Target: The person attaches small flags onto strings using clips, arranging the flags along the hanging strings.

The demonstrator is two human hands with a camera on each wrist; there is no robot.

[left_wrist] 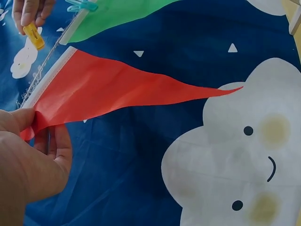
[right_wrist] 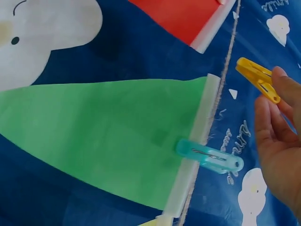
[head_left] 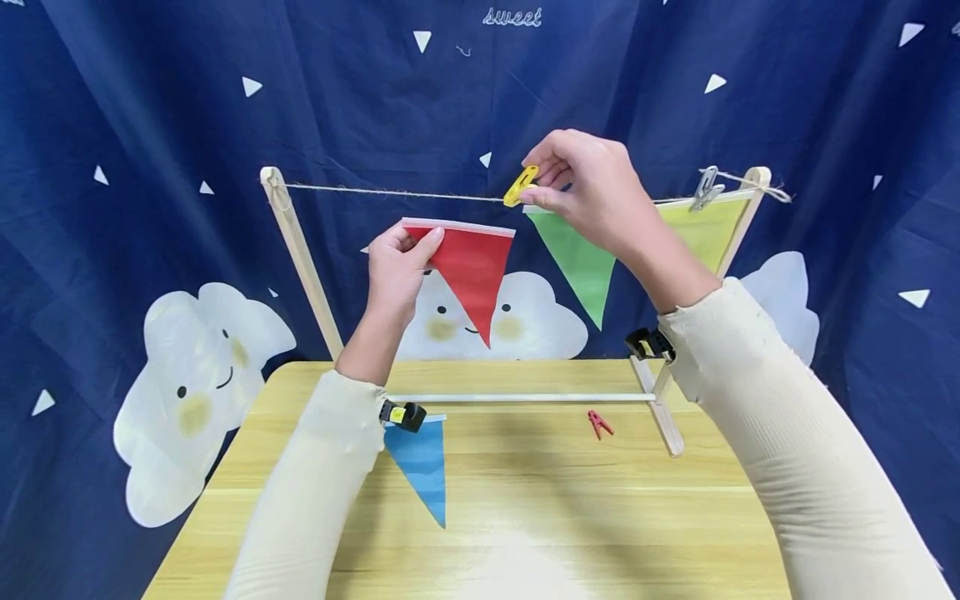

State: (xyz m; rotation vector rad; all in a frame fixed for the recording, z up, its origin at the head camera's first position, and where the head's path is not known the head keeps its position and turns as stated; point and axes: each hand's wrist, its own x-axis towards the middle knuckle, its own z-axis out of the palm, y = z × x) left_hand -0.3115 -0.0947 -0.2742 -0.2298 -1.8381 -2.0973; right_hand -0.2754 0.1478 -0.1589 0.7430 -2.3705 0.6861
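My left hand (head_left: pixel 397 271) pinches a red triangular pennant (head_left: pixel 476 262) by the left part of its white top strip, just below the twine (head_left: pixel 390 193). The pennant hangs point down. Between thumb and fingers, my right hand (head_left: pixel 585 183) holds a yellow clothespin (head_left: pixel 521 185) close to the twine, up and right of the red pennant. A green pennant (right_wrist: pixel 117 136) hangs from the twine by a light-blue clothespin (right_wrist: pixel 209 155), which my right hand hides in the head view. Further right, a grey clothespin (head_left: pixel 705 188) holds a yellow pennant (head_left: pixel 705 229).
Wooden posts (head_left: pixel 303 262) carry the twine at both ends, joined low down by a white rod (head_left: pixel 517 397). On the wooden table (head_left: pixel 570 517) lie a blue pennant (head_left: pixel 423 467), partly behind my left wrist, and a red clothespin (head_left: pixel 599 424). A dark blue curtain (head_left: pixel 360 92) hangs behind.
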